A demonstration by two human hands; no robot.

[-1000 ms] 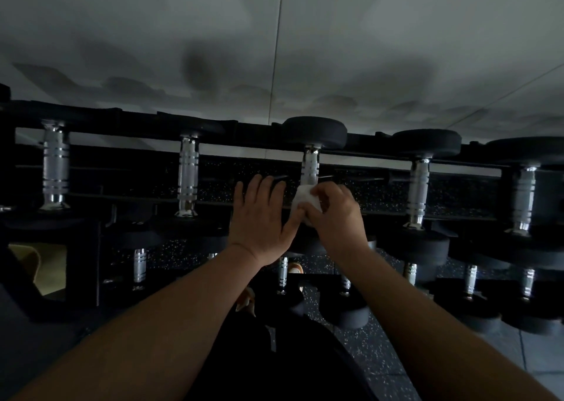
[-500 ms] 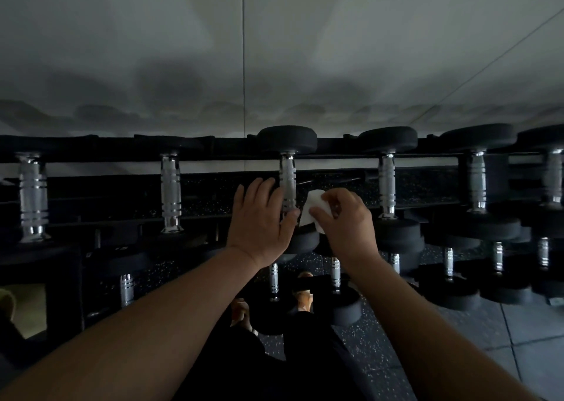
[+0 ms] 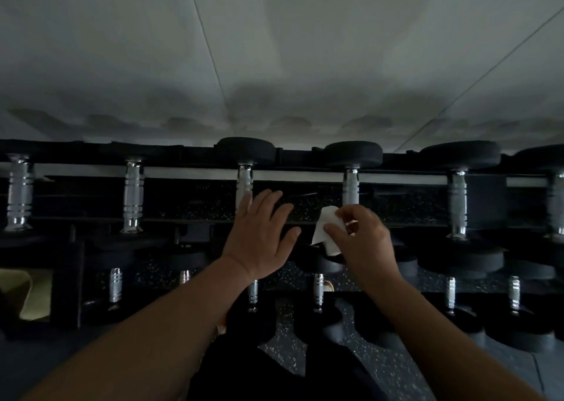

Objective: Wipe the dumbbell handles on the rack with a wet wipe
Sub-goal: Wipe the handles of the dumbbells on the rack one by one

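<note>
Altogether two hands [image 3: 308, 236], one wipe [image 3: 327, 229]

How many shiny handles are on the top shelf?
6: far left, next, one by the left hand, one above the wipe, then, and one cut off at far right.

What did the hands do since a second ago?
The right hand carried the wipe rightward, off the middle handle and toward the next handle. The left hand stayed open by the middle handle. The wipe is still pinched; the dumbbells have not moved.
</note>
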